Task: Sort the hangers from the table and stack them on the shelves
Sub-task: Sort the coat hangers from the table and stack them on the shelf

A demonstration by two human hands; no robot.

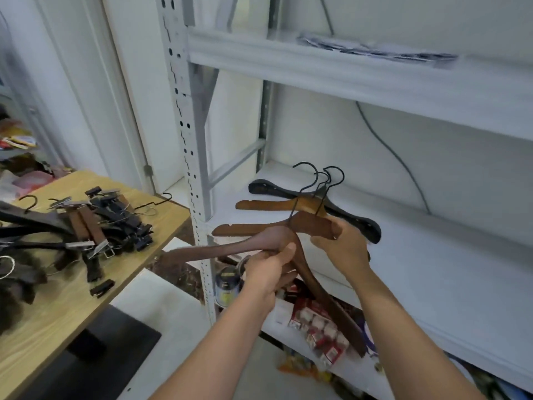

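Dark brown hanger point(219, 251) is hanging nearest, in front of the shelf edge; the left grip point(268, 271) is curling round its neck, one arm pointing left and the other slanting down to the right; just beyond, the right grip point(343, 249) is closing round the right end of a second brown hanger point(311, 226), its hook rising toward the shelf; to the left, a pile of clip hangers point(95, 226) is lying on the wooden tabletop point(57, 307); farther back, a lighter brown hanger point(274, 204) is lying across a black hanger point(363, 223) on the white shelf point(432, 269); above, papers point(375, 50) are lying on the upper shelf point(317, 70).
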